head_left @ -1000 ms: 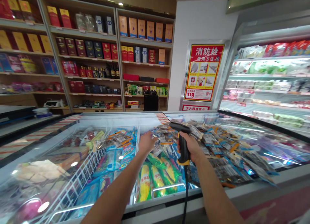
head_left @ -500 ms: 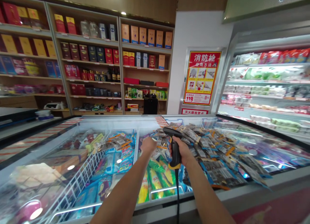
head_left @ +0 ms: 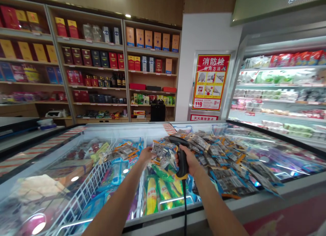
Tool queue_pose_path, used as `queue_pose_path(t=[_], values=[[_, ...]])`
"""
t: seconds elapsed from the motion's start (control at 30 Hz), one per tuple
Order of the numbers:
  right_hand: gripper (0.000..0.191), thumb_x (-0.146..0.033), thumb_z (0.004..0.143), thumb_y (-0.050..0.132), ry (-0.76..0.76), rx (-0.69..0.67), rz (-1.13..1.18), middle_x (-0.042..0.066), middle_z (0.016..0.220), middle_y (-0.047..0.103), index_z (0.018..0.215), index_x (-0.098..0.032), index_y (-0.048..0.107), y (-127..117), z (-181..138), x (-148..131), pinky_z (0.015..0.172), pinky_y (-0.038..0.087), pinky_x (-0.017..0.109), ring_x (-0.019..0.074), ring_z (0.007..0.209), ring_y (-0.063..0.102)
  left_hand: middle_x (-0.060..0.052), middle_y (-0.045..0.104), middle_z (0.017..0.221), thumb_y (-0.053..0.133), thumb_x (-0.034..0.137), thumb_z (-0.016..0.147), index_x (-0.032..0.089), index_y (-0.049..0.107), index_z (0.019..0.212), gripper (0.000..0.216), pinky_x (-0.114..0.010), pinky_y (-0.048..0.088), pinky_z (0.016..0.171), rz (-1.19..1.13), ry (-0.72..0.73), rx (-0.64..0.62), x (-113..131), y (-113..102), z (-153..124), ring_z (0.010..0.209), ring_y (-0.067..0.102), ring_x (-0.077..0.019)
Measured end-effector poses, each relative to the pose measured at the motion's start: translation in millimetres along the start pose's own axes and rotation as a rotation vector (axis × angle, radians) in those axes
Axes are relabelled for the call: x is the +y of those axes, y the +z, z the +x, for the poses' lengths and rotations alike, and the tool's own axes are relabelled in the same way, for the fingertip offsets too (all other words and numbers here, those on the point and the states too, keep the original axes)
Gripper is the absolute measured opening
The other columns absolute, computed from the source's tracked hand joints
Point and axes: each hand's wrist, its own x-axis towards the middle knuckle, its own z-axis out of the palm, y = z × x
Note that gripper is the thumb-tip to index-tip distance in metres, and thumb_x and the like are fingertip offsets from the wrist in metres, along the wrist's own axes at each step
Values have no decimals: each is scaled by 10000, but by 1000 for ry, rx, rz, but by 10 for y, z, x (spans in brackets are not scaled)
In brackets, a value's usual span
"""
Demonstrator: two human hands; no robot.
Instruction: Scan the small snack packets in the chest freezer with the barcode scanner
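Observation:
My right hand (head_left: 191, 163) is wrapped round the grip of a black handheld barcode scanner (head_left: 179, 153) with an orange base, its cable hanging down toward me. The scanner head points left at a small clear snack packet (head_left: 158, 148) that my left hand (head_left: 146, 154) pinches and holds up over the open chest freezer (head_left: 178, 208). Both hands hover above the freezer's middle section, beside a big heap of similar packets (head_left: 224, 157) lying on the glass lid to the right. Yellow corn packs (head_left: 158, 191) lie in the basket below my hands.
White wire baskets (head_left: 84, 191) in the freezer hold blue and mixed frozen packs. Wooden shelves (head_left: 102, 66) of boxed goods line the back wall. A red fire-hydrant notice (head_left: 211, 82) hangs on a white pillar. An open refrigerated case (head_left: 280, 89) stands at the right.
My left hand has lifted a packet off the pile and drawn it left and up. The scanner in my right hand has shifted left toward it.

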Motion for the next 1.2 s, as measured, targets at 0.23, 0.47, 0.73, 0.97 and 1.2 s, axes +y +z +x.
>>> queue_pose_path(t=[0.23, 0.47, 0.73, 0.97, 1.2], values=[[263, -423, 709, 506, 54, -97, -22, -32, 489, 536, 727, -161, 509, 260, -56, 116, 359, 371, 187, 80, 379, 472, -22, 667, 778, 495, 51, 565, 127, 566, 928, 377, -224, 457, 673, -321, 47, -5, -112, -242, -56, 702, 613, -131], [267, -420, 685, 522, 43, -87, -73, -29, 464, 523, 680, -155, 496, 313, -101, 95, 336, 361, 189, 77, 348, 451, 16, 661, 717, 523, 117, 491, 138, 605, 805, 325, -260, 438, 692, -469, 105, -21, -151, -214, 3, 722, 594, -167], [291, -446, 659, 549, 8, -92, -110, -36, 462, 521, 700, -163, 496, 294, -96, 111, 330, 365, 193, 81, 353, 451, 19, 649, 669, 559, 140, 456, 143, 622, 770, 320, -260, 411, 668, -508, 107, 21, -221, -198, 63, 657, 571, -160], [281, -430, 709, 505, 42, -128, -103, -18, 497, 543, 721, -149, 510, 326, -86, 41, 351, 387, 196, 87, 380, 483, -13, 657, 700, 610, 266, 499, 137, 622, 766, 296, -255, 416, 662, -543, 126, 44, -185, -230, 46, 692, 578, -164], [261, -406, 724, 508, 24, -198, -233, -9, 500, 557, 693, -147, 507, 487, 149, -63, 369, 427, 231, 100, 383, 494, -17, 648, 671, 605, 382, 542, 136, 635, 739, 317, -243, 417, 608, -514, 136, 170, -290, -335, 228, 665, 568, -157]])
